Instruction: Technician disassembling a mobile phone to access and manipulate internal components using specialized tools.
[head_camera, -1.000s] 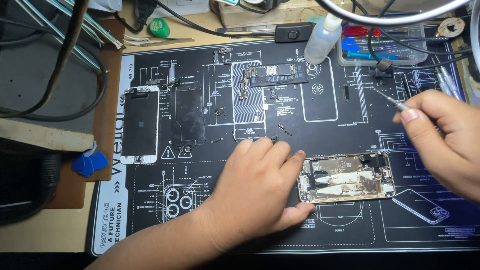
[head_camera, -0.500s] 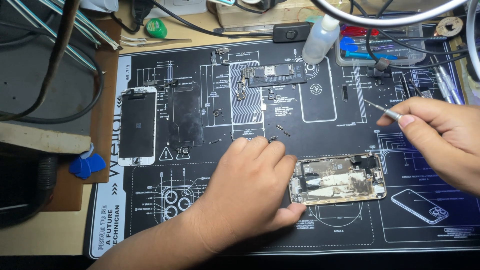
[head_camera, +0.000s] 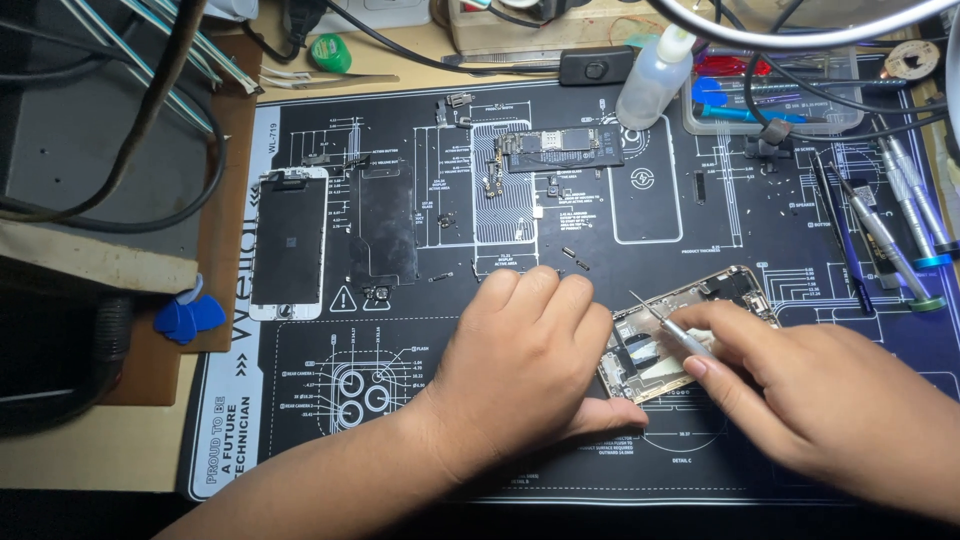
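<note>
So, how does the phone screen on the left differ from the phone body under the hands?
The phone screen lies flat, untouched, parallel to the mat's edge; the phone body sits tilted. The left hand steadies it while the right hand works a thin tool inside. The screen shows a smooth dark face; the body shows open metal insides. Both rest on the black mat.

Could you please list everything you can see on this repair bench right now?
work mat: one, black with white diagrams, covers the bench
phone housing: one, gold, opened, under both hands
screen panel: one, white frame, mat's left
metal shield plate: one, dark, beside the screen panel
circuit board: one, dark, mat's top centre
squeeze bottle: one, clear, top
picks: several, blue, left of mat
screwdrivers: several, silver, right edge
left hand: steadies the housing
right hand: holds a thin metal tool over the housing
</note>
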